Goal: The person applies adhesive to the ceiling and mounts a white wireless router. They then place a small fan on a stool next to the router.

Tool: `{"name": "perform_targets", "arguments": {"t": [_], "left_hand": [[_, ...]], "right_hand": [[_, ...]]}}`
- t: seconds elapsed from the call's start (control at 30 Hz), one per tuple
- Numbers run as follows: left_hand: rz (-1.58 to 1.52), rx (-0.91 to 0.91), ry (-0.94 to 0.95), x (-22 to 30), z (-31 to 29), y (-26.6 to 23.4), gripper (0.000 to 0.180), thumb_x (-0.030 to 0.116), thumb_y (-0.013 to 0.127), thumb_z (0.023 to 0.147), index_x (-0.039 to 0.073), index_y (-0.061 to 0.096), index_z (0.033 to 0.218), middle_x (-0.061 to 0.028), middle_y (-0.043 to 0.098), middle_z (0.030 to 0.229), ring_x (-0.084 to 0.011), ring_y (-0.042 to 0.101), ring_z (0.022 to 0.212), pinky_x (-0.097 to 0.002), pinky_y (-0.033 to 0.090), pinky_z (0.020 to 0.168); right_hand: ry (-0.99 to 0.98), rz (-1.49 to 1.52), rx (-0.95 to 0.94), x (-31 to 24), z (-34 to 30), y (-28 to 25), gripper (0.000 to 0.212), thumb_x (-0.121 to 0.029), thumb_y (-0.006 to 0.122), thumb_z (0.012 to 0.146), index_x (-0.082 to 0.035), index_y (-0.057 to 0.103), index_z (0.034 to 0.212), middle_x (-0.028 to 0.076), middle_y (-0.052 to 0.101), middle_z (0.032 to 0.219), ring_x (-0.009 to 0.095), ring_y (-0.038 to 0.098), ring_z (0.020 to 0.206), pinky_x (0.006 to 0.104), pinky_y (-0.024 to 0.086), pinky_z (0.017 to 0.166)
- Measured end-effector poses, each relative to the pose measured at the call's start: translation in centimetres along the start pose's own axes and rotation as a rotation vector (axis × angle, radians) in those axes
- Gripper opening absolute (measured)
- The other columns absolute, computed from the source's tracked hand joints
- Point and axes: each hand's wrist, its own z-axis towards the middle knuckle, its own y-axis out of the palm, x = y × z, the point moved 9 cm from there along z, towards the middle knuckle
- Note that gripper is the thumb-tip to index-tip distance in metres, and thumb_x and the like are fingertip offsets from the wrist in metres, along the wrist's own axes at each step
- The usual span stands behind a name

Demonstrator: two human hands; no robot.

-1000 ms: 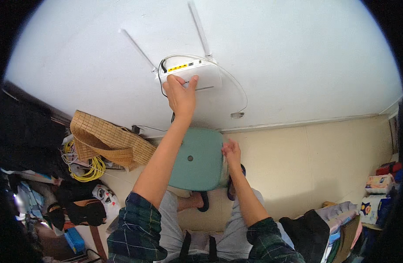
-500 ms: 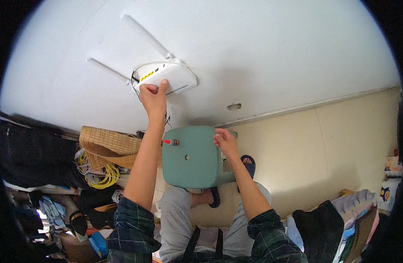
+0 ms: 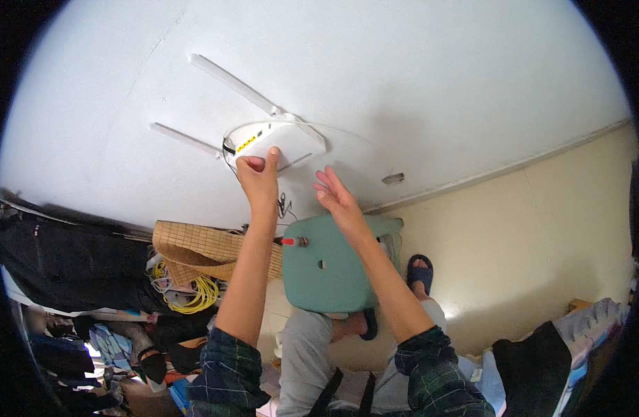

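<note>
A white Wi-Fi router (image 3: 302,147) with two long antennas and a row of yellow ports lies against the white wall. My left hand (image 3: 259,182) grips its lower left edge, thumb on the front face, the other fingers curled at the side. Black and white cables run round the router's left end and top. My right hand (image 3: 339,200) is raised just below and right of the router, apart from it, fingers stretched out and holding nothing. Beneath that hand stands a green plastic stool (image 3: 333,285), with a small red-and-grey object (image 3: 296,242) on its top.
A dark rectangular hole (image 3: 393,178) marks the wall, right of the router. Left of the stool are a rolled bamboo mat (image 3: 194,243) and coiled yellow cable (image 3: 198,297). A large black bag (image 3: 69,264) lies farther left. Clothes (image 3: 531,368) are piled at the lower right.
My right hand has risen from beside the stool toward the router, and its fingers have opened out. My left hand stays on the router. The whole view has shifted slightly.
</note>
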Motion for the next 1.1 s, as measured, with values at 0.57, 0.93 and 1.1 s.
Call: {"name": "perform_targets", "arguments": {"t": [0.57,0.93,1.1], "left_hand": [[-0.044,-0.112,-0.042,0.3,-0.2,-1.2,0.028,0.020,0.068,0.085,0.007,0.045,0.080,0.0007,0.047,0.069,-0.0071,0.042,0.061,-0.0215,0.037,0.055],[-0.037,-0.114,0.032,0.5,-0.3,-1.1,0.022,0.017,0.067,0.086,0.005,0.050,0.079,0.0004,0.052,0.071,-0.0070,0.044,0.064,-0.0219,0.039,0.060],[0.000,-0.124,0.106,0.8,-0.3,-1.3,0.020,0.015,0.066,0.086,0.003,0.052,0.079,-0.0002,0.053,0.071,-0.0076,0.046,0.065,-0.0220,0.040,0.061]], "right_hand": [[0.034,0.274,0.032,0.6,3.2,5.1,0.071,-0.018,0.058,0.090,0.000,0.016,0.145,0.024,0.026,0.146,0.032,0.028,0.136,0.0382,0.027,0.110],[0.023,0.358,0.025,1.2,3.6,4.4,0.065,-0.017,0.056,0.091,0.003,0.021,0.143,0.021,0.032,0.144,0.027,0.030,0.136,0.0359,0.026,0.110],[0.012,0.395,0.003,1.2,3.7,4.4,0.063,-0.018,0.056,0.092,0.001,0.023,0.143,0.020,0.035,0.142,0.026,0.031,0.135,0.0349,0.026,0.109]]}}
